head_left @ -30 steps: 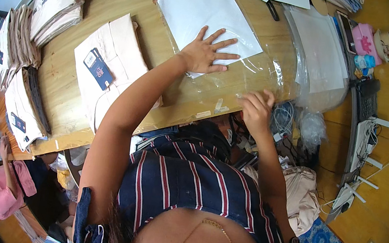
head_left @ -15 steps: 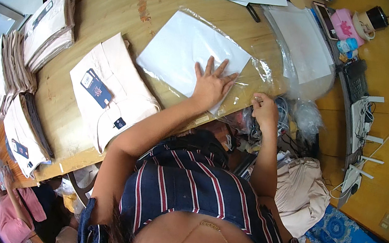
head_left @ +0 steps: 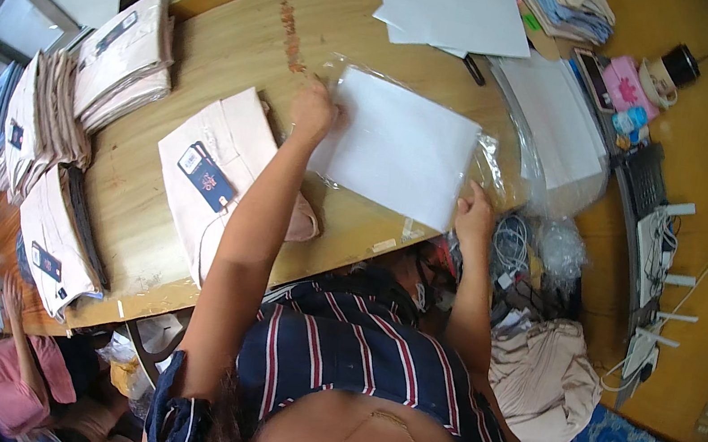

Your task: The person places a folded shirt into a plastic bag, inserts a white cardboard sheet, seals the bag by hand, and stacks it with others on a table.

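Observation:
A clear plastic bag (head_left: 486,160) with a white sheet (head_left: 401,146) inside lies on the table, close to its front edge. My left hand (head_left: 315,112) is closed at the bag's left side, its fingertips partly hidden. At the opposite end, my right hand (head_left: 475,215) pinches the bag near its lower right corner. Left of the bag, partly behind my left forearm, lies a folded pale pink garment (head_left: 202,145) with a dark blue hang tag (head_left: 209,178).
Stacks of folded garments (head_left: 53,111) stand at the left. White sheets (head_left: 456,9) lie at the far side, and more plastic bags with sheets (head_left: 557,127) at the right. A telephone (head_left: 645,180) and cables sit farther right. Another person's pink sleeve (head_left: 15,381) shows lower left.
My left hand has gone from lying spread on the sheet to the bag's left side, now closed. The bag and sheet have turned slightly. My right hand stays at the bag's right end.

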`<control>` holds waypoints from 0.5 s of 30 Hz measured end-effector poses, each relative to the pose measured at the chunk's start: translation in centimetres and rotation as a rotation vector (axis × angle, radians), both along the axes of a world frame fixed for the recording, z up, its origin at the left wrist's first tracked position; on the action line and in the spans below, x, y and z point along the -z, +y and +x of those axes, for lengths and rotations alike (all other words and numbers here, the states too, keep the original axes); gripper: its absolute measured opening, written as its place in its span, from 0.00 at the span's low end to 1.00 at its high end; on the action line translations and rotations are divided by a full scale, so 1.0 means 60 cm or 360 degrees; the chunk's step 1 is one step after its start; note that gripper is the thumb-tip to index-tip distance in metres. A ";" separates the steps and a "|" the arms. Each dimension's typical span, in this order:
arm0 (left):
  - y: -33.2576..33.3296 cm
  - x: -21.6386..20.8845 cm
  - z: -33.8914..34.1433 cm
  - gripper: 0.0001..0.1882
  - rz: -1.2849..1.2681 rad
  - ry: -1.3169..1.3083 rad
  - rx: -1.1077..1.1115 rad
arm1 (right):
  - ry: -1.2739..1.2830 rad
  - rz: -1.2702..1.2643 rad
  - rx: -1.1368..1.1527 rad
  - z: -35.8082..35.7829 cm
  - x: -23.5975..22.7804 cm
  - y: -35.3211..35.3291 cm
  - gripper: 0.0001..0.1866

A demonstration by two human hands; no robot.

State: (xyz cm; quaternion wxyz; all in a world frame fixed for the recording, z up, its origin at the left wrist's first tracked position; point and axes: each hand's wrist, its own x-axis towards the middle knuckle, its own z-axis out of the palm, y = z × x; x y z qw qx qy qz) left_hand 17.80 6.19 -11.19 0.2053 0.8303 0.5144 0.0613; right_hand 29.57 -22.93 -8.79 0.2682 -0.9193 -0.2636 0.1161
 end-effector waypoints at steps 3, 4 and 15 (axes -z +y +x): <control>-0.015 -0.062 0.001 0.21 -0.0394 -0.0380 0.0272 | 0.0116 0.0466 0.0012 0.049 0.088 -0.023 0.23; -0.002 -0.047 -0.011 0.18 -0.0462 -0.0578 0.0355 | 0.0602 0.0489 0.0182 0.039 0.046 -0.006 0.22; -0.153 -0.219 -0.173 0.17 -0.0429 -0.1749 0.0264 | 0.1450 0.0961 -0.0186 0.069 -0.003 0.045 0.19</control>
